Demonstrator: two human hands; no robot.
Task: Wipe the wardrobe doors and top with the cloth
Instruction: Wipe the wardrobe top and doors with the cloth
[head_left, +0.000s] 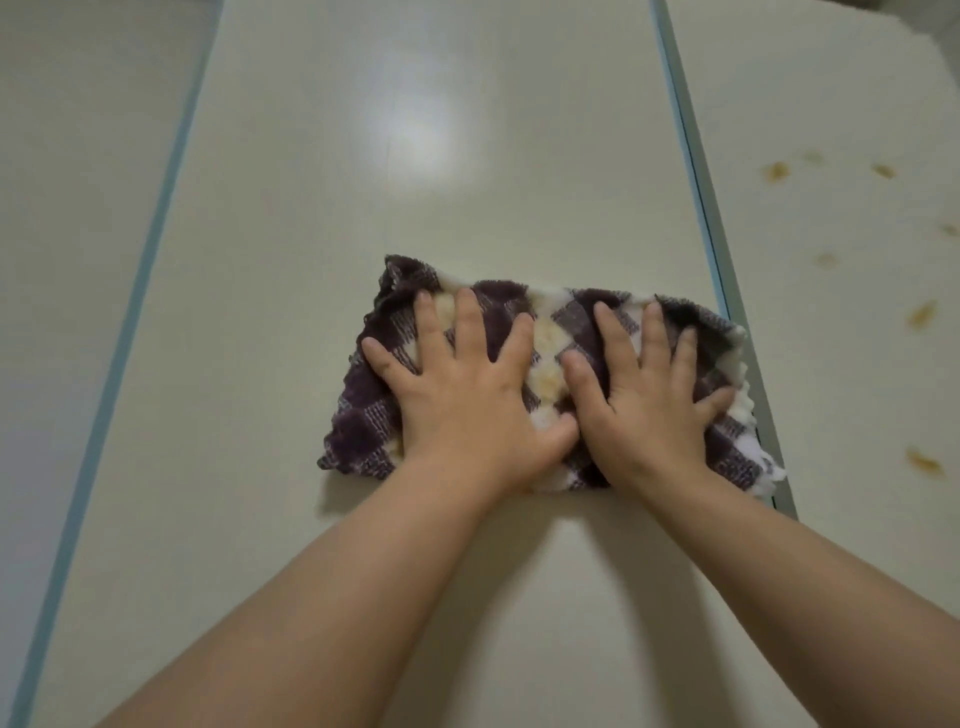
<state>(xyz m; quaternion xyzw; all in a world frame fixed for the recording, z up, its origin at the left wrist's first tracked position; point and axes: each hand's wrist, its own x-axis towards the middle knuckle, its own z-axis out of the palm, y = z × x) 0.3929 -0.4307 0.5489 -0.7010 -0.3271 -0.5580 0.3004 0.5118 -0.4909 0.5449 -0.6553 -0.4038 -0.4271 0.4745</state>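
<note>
Under both palms sits the cloth (550, 358), soft and light; left hand (457, 395) and right hand (644, 400) lie spread flat, pinning it to the door (415, 156), nothing gripped.

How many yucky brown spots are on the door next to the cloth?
7 on the right door panel: three near the top, two mid-height, one beside the cloth, one lowest. More may lie outside the picture.
</note>
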